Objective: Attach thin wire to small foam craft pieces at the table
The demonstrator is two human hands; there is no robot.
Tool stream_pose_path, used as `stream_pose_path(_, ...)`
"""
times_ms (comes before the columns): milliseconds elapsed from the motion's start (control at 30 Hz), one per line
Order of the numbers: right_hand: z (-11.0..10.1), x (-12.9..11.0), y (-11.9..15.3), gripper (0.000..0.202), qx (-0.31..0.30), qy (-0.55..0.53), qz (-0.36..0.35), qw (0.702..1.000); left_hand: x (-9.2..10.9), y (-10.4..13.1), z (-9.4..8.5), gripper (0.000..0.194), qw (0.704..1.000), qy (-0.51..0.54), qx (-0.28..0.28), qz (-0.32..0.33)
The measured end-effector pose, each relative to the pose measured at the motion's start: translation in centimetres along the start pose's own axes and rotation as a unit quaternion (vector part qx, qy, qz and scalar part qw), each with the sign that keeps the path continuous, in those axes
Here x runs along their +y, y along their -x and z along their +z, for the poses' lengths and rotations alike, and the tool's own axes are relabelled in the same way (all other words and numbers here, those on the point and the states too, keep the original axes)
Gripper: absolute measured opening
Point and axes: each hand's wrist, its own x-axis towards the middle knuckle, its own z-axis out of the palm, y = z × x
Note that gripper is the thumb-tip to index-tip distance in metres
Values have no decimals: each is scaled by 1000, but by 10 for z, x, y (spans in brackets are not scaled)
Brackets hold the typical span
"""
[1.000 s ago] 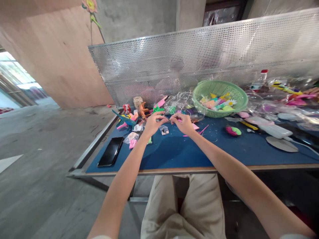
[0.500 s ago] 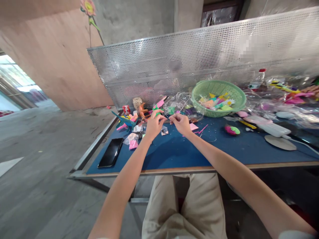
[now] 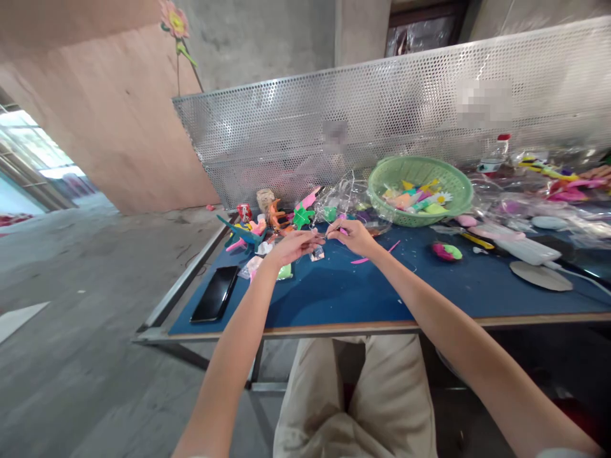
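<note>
My left hand [image 3: 296,247] is held above the middle of the blue table, fingers drawn together near the other hand's fingertips. Facing it, my right hand [image 3: 356,236] is closed in a pinch. Whatever thin, small thing sits between the two sets of fingertips is too fine to make out. Just behind the hands lies a green star-shaped piece [image 3: 302,217] beside a pink piece [image 3: 308,199]. A small clear packet [image 3: 317,254] rests below the fingers. To the right of it, a thin magenta strip [image 3: 360,261] lies partly behind my right hand.
A black phone [image 3: 214,294] lies at the table's left, with a blue petal-like piece [image 3: 258,240] and a red can [image 3: 244,212] behind it. A green basket [image 3: 417,219] holds colourful pieces. Further right are pliers [image 3: 477,240], a white glue-gun-like tool [image 3: 529,250] and a bottle [image 3: 495,158].
My left hand has turned and lowered slightly, its fingers now lying closer together, uncovering the green star-shaped piece. My right hand stays pinched in nearly the same place. The view has shifted slightly.
</note>
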Motion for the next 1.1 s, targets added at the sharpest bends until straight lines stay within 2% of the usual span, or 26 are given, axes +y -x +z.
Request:
stream_pose_path(100, 0, 1, 0, 16, -14, -4, -5, 1000, 1, -1, 3, 24, 999, 6, -1, -44)
stream_pose_path(200, -1, 1, 1, 13, -21, -2, -13, 1000, 2, -1, 4, 24, 997, 19, -35, -67)
stream_pose_path(433, -1, 0, 0, 18, -22, -9, -7, 1000, 1, 2, 0, 22, 995, 31, -87, -48)
stream_pose_path(633, -2, 2, 0, 24, -11, -21, 14, 1000, -3, 3, 5, 40, 996, -21, -88, -1)
stream_pose_path(733, 0, 2, 0, 23, 6, -30, 15, 999, -5, 2, 10, 46, 993, -78, -64, 60)
stream_pose_path(867, 5, 2, 1, 24, 42, -33, 31, 998, -4, 2, 14, 44, 971, -181, 6, 155)
stream_pose_path(967, 8, 6, 1, 26, 71, -40, 49, 996, -1, 2, 16, 44, 958, -224, 32, 177)
stream_pose_path(1100, 7, 12, 1, 28, 59, -64, 65, 994, 0, 2, 16, 41, 943, -265, 42, 195)
